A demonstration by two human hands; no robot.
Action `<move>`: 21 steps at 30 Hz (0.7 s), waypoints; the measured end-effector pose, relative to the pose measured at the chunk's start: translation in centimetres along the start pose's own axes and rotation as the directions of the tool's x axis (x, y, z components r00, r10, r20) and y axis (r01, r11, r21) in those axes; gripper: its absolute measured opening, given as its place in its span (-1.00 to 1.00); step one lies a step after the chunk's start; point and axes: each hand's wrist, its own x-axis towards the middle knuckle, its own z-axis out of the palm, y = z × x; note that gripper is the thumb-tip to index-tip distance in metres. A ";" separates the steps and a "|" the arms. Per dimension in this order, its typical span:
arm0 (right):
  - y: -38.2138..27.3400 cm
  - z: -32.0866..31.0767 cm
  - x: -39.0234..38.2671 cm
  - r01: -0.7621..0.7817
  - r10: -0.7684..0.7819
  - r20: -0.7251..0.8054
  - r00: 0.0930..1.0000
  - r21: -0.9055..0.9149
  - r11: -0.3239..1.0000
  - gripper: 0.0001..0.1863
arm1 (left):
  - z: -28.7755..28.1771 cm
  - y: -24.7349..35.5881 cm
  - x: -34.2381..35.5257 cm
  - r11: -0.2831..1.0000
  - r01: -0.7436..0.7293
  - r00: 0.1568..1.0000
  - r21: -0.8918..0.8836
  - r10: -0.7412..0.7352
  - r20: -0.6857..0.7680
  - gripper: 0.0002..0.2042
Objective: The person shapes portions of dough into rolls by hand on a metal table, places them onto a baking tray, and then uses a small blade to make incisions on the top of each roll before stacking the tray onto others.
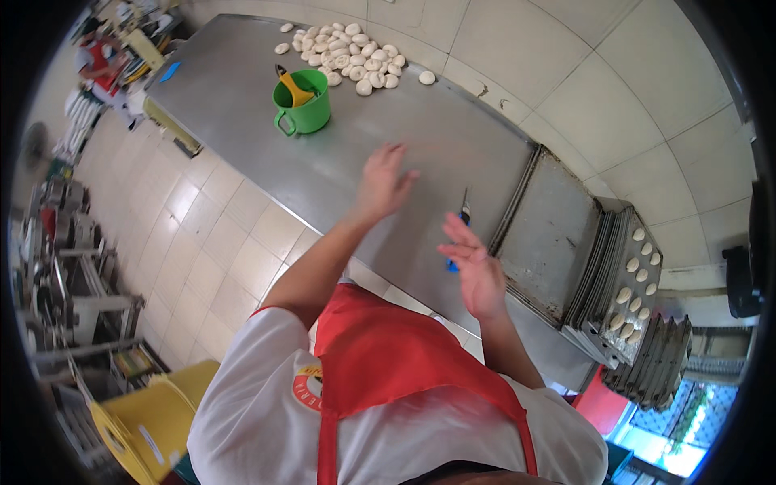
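My left hand (383,184) hovers over the steel table (242,105), fingers stretched and thumb apart, holding nothing. Nearer the trays, my right hand (475,271) is raised with its fingers extended and nothing in them. Just beyond it lies a thin pointed tool (465,212) with a black and blue handle; the hand partly hides it, so its exact kind is unclear. A green plastic mug (311,115) stands ahead of my left hand, with a yellow-handled tool (296,90) leaning inside. Behind the mug, many round pieces of dough (356,58) are heaped against the wall.
At the table's right end sit stacked metal baking trays (546,230). A farther tray (638,283) carries several small oval dough pieces. A tiled wall (558,65) borders the far side. A yellow bin (153,416) stands at lower left; another person (103,65) is at far left.
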 end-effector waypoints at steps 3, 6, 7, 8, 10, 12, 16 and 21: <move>8.1 -0.3 0.3 -0.205 -0.160 -0.350 0.923 -0.799 0.566 -0.29 | -1.9 -8.7 -2.1 0.733 0.563 0.826 -0.382 -0.480 0.296 -0.56; 17.8 -1.3 -1.5 -0.465 -0.182 -0.490 0.852 -0.870 0.166 -0.31 | -3.6 -9.2 3.1 0.700 0.713 0.589 -0.045 -0.562 0.581 -0.57; 18.8 -0.3 -0.5 -0.488 -0.144 -0.501 0.854 -0.865 0.117 -0.31 | -4.0 -10.0 4.3 0.732 0.672 0.529 0.110 -0.578 0.621 -0.57; 19.5 0.7 1.1 -0.501 -0.112 -0.506 0.855 -0.863 0.069 -0.31 | -3.5 -11.2 5.5 0.788 0.615 0.636 0.021 -0.511 0.578 -0.58; 19.7 0.1 4.9 -0.489 -0.086 -0.490 0.867 -0.872 0.041 -0.31 | -0.9 -14.1 8.0 0.869 0.471 0.817 -0.155 -0.363 0.448 -0.61; 18.8 -3.0 11.3 -0.458 -0.103 -0.465 0.879 -0.885 0.088 -0.31 | 3.4 -17.1 11.5 0.926 0.347 0.916 -0.148 -0.301 0.265 -0.59; 12.5 -6.3 23.3 -0.365 -0.244 -0.593 0.768 -0.717 0.594 -0.41 | 8.6 -21.3 18.4 0.887 0.452 0.890 -0.097 -0.442 0.109 -0.48; 10.2 -6.0 29.5 -0.492 0.093 -0.529 0.844 -0.693 0.527 -0.62 | 11.2 -25.8 20.9 0.778 0.622 0.782 -0.090 -0.622 0.038 -0.33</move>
